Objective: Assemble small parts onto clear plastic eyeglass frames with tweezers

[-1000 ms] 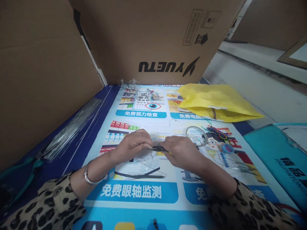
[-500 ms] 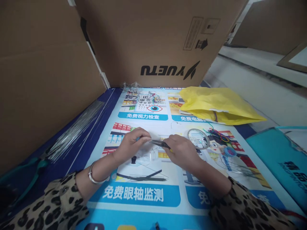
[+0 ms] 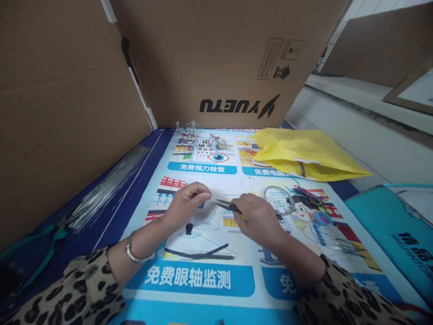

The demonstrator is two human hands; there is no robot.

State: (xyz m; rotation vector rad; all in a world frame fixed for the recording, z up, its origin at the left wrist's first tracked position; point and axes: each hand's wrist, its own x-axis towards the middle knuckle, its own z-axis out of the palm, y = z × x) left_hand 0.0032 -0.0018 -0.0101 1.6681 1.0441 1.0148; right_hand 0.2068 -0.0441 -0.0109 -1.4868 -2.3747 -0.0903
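At the centre of the bench, a thin wire pinched, pliers beside it

At the middle of the printed sheet that covers much of the bench, the thin wire hangs in a fine curve from the left hand. That hand's grip is clamped on it, thumb against finger. At three o'clock from the wire, the right hand has its grip closed around the pliers, whose narrow nose points to nine o'clock, near the left fingertips but apart from them. Whether the nose touches the wire is too fine to tell.

Past the right hand, at three o'clock, lies a round dish with clear, shiny bits in it. Coloured cords and a small blue tub lie near it, and a teal bag lies farther out. A yellow bag rests at two o'clock. At twelve o'clock sits a loose tangle of wire, with a cardboard box standing behind. Between nine and ten o'clock lies a bundle of straight wires; between eight and nine, a teal-handled tool.
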